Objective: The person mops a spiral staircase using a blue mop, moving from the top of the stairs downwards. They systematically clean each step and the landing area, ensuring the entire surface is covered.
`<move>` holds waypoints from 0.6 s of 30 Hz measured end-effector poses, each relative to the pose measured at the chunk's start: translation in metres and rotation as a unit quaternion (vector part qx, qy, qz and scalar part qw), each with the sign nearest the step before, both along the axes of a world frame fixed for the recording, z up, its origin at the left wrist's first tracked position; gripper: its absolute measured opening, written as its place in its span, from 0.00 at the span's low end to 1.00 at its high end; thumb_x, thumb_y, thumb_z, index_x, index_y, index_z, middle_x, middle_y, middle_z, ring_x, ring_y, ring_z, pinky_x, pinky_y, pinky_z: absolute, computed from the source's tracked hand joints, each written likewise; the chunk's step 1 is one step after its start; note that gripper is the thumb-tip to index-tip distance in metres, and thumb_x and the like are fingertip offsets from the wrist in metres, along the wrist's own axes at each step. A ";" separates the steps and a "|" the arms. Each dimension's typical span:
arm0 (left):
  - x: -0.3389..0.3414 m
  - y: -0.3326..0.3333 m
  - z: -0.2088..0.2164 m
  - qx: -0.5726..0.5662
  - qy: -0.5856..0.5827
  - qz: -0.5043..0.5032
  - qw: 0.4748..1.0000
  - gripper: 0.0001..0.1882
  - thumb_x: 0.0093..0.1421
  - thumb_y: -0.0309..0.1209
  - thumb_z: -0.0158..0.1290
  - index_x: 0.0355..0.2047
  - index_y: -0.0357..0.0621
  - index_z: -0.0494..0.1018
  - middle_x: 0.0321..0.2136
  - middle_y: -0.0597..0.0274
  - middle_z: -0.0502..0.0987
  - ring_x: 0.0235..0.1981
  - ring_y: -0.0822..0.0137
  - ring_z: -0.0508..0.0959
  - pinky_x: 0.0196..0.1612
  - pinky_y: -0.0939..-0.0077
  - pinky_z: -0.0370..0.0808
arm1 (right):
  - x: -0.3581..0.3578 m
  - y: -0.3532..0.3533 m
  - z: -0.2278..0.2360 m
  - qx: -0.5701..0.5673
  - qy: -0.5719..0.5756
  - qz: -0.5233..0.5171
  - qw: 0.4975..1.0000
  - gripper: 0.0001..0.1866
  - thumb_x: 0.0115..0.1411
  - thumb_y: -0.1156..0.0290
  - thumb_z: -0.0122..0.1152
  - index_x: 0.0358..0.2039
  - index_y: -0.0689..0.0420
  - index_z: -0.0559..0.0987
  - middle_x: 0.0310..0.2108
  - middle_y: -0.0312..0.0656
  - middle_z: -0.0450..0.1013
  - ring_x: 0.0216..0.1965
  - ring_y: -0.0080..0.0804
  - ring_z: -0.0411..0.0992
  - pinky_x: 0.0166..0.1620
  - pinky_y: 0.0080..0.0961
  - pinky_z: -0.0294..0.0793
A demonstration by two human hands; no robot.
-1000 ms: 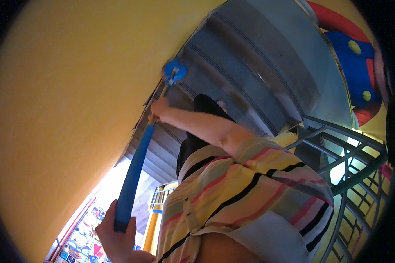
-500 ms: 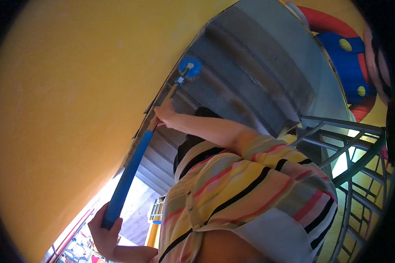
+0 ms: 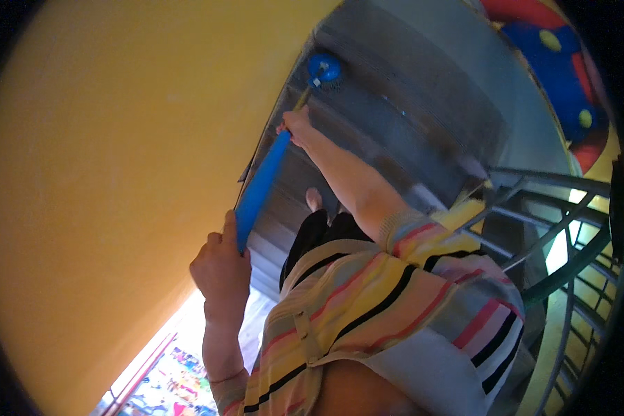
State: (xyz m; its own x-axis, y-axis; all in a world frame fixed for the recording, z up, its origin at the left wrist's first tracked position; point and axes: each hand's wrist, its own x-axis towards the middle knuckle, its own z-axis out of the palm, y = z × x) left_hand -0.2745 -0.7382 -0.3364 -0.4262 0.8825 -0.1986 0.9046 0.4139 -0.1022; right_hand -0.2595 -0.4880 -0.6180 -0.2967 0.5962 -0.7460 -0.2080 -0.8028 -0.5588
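Observation:
A broom with a long handle, blue along its lower half (image 3: pixel 262 184), slants up the stairs beside the wall. My left hand (image 3: pixel 222 267) is closed round the near end of the handle. Further along, my right hand (image 3: pixel 297 125) wraps the handle where the blue part gives way to a thin yellowish one. The round blue broom head (image 3: pixel 324 67), with bristles at its lower edge, is over a grey step (image 3: pixel 395 111) close to the wall. Whether the bristles press on the step is hard to tell.
A yellow wall (image 3: pixel 132 139) runs along the left side. On the right stand a metal railing (image 3: pixel 548 182) and a red and blue painted figure (image 3: pixel 551 76). Small pale bits (image 3: pixel 393 105) lie on a step, and my foot (image 3: pixel 314 200) rests lower down.
Both hands and the broom have moved up and to the right, taking the broom head further up the stairs. My foot has come into sight.

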 end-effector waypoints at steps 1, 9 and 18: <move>0.003 -0.007 0.005 0.006 0.004 0.005 1.000 0.25 0.47 0.29 0.59 0.48 0.50 0.71 0.21 0.58 0.75 0.19 0.64 0.77 0.24 0.72 0.74 | -0.001 -0.011 0.002 -0.011 -0.002 0.007 1.000 0.29 0.57 0.81 0.46 0.55 0.53 0.45 0.33 0.56 0.63 0.18 0.38 0.69 0.15 0.33 0.68; 0.029 -0.040 0.132 -0.016 0.088 0.035 0.995 0.27 0.37 0.23 0.63 0.43 0.45 0.75 0.27 0.53 0.78 0.22 0.63 0.79 0.27 0.72 0.75 | -0.023 -0.114 0.043 -0.173 0.097 -0.009 0.980 0.20 0.55 0.79 0.47 0.46 0.59 0.53 0.28 0.48 0.67 0.19 0.38 0.70 0.20 0.38 0.76; 0.071 -0.088 0.181 -0.029 0.118 0.090 0.988 0.24 0.43 0.25 0.63 0.44 0.41 0.74 0.25 0.54 0.77 0.24 0.65 0.77 0.28 0.74 0.76 | 0.018 -0.148 0.141 -0.070 0.148 0.064 0.984 0.30 0.53 0.79 0.47 0.51 0.64 0.42 0.25 0.51 0.68 0.17 0.37 0.73 0.22 0.38 0.78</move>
